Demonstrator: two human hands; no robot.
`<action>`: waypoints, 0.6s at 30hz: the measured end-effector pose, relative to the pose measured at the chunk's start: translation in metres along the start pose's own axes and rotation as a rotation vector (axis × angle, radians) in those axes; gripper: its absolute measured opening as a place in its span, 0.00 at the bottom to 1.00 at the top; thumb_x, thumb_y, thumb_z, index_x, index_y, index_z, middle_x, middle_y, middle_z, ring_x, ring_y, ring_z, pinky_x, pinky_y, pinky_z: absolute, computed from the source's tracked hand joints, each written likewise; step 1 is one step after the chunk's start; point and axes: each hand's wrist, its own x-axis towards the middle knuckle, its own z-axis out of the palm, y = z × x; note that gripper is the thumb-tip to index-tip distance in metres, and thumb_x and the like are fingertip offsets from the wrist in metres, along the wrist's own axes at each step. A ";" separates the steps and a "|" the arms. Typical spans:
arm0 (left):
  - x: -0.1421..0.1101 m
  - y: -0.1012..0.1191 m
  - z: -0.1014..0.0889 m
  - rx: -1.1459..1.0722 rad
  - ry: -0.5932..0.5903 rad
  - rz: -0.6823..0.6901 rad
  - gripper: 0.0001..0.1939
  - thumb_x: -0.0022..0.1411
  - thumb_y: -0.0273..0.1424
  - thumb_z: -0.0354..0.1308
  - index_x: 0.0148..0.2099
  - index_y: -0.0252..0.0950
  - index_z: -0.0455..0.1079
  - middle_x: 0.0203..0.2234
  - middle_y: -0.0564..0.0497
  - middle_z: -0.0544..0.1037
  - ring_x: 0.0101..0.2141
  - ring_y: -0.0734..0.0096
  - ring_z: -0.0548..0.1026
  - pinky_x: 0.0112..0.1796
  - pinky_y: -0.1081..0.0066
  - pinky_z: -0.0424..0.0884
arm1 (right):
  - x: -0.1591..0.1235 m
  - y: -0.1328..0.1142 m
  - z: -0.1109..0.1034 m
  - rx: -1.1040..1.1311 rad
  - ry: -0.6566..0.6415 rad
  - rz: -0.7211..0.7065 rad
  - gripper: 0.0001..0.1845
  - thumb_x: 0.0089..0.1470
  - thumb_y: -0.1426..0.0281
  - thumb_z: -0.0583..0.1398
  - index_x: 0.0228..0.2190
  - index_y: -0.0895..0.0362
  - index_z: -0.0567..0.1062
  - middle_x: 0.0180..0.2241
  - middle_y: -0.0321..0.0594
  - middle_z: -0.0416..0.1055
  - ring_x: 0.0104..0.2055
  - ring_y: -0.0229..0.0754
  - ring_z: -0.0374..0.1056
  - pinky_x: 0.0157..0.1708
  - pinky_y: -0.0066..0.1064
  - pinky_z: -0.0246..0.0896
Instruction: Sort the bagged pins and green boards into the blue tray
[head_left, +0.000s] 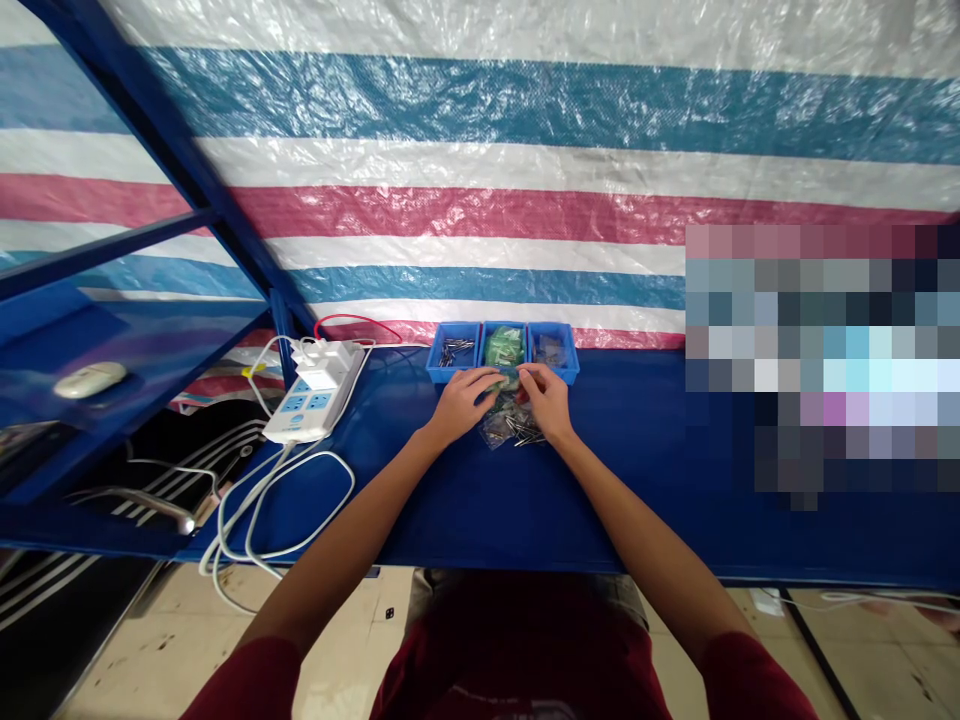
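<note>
My left hand point(463, 403) is closed, its fingertips pinching the left side of a small green plastic bag point(509, 379). Opposite it, the fingers of my right hand point(550, 402) are bent in and close on the bag's right side. Just below lies a loose pile of clear plastic bags point(495, 428) and thin metal pieces point(525, 430), partly covered by my hands. Behind stand three joined blue bins: metal pieces fill part of the left bin point(433, 368), green bags sit in the middle one, and clear bags in the right bin point(573, 365).
A white power strip point(289, 428) with plugged-in chargers point(324, 362) and looped white cables point(349, 480) lies left on the blue table point(480, 510). A blue metal frame point(180, 165) rises at the left. Striped plastic sheeting point(480, 165) hangs behind. The right side is blurred out.
</note>
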 end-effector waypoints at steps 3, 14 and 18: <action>0.001 -0.001 -0.001 0.014 0.122 -0.050 0.12 0.66 0.35 0.52 0.45 0.40 0.76 0.46 0.44 0.76 0.48 0.59 0.72 0.52 0.58 0.63 | 0.000 0.000 0.000 -0.026 0.028 -0.020 0.18 0.55 0.54 0.56 0.34 0.56 0.73 0.25 0.35 0.70 0.24 0.37 0.66 0.25 0.29 0.65; 0.066 -0.032 -0.005 0.022 0.289 -0.088 0.15 0.65 0.31 0.50 0.47 0.37 0.77 0.45 0.45 0.78 0.46 0.61 0.74 0.51 0.64 0.65 | -0.002 0.003 0.000 -0.169 0.000 -0.078 0.16 0.57 0.58 0.54 0.33 0.56 0.75 0.25 0.36 0.71 0.23 0.38 0.66 0.26 0.29 0.63; 0.105 -0.056 0.010 0.071 -0.027 -0.060 0.16 0.62 0.28 0.50 0.44 0.38 0.78 0.42 0.46 0.80 0.44 0.59 0.75 0.48 0.64 0.68 | -0.002 0.003 -0.001 -0.213 -0.022 -0.097 0.16 0.57 0.59 0.53 0.32 0.56 0.75 0.24 0.36 0.71 0.23 0.38 0.66 0.27 0.30 0.63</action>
